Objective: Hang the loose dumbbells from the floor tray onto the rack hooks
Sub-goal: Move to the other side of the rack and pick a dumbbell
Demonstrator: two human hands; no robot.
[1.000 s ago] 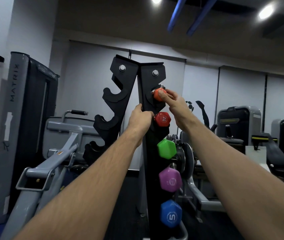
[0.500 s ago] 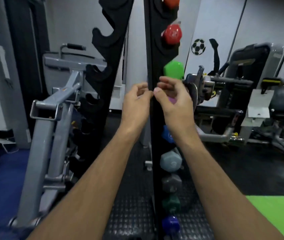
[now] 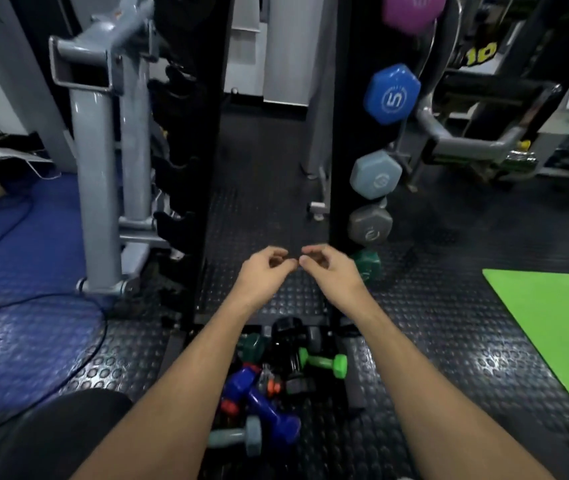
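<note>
My left hand (image 3: 265,271) and my right hand (image 3: 332,270) hover side by side low in front of the black rack (image 3: 345,140), fingers loosely curled, holding nothing. The rack's right post carries a purple dumbbell (image 3: 411,10), a blue one marked 5 (image 3: 392,95), a pale blue one (image 3: 375,174), a grey one (image 3: 368,225) and a dark green one (image 3: 368,263). Below my forearms, loose dumbbells lie in the floor tray (image 3: 356,382): a bright green one (image 3: 324,363), a dark blue one (image 3: 262,403), a grey-blue one (image 3: 238,436), a black one (image 3: 288,344).
The rack's left post (image 3: 186,140) has bare hooks. A grey machine frame (image 3: 99,161) stands to the left on a blue mat (image 3: 16,237). A green mat (image 3: 560,330) lies at right. A cable (image 3: 78,362) crosses the studded floor.
My view has dropped from the rack's top to its base and the floor tray. Both hands came down from the top hooks, where the right one touched an orange dumbbell.
</note>
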